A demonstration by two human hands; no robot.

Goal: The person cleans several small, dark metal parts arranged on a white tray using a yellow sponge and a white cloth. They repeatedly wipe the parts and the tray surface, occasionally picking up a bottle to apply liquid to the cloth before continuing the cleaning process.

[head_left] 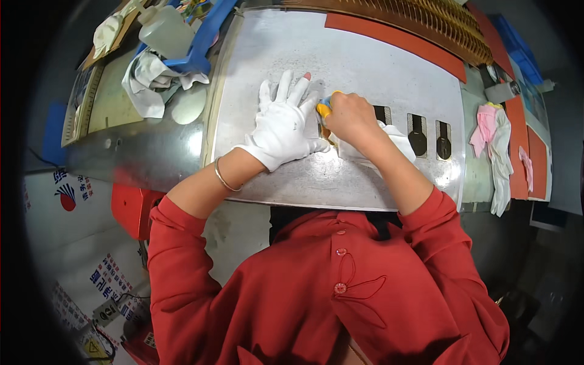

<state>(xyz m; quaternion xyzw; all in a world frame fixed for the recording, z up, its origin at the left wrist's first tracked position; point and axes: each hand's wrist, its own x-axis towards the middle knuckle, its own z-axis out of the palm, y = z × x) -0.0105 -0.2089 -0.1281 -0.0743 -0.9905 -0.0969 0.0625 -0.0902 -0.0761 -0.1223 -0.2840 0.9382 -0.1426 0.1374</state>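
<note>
My left hand (281, 126), in a white glove with one fingertip bare, lies flat with spread fingers on a pale work sheet (261, 188). To its right my bare right hand (351, 118) is closed around a small yellow-and-blue tool (324, 109), whose working end I cannot make out. Beneath the tool, between the hands, a small shiny piece (327, 135) shows in part; the rest is hidden. A crumpled white cloth (398, 141) lies under my right wrist. Farther right sit thin plates with black round-and-strap shapes, one plate (417, 136) beside another (443, 140).
At the far left, a blue basket (198, 45) holds a translucent bottle (165, 30), with white cloths (146, 82) beside it. A slotted brown rack (420, 21) and red strip (395, 45) line the back. Gloves (500, 152) and a pink cloth (483, 128) lie right.
</note>
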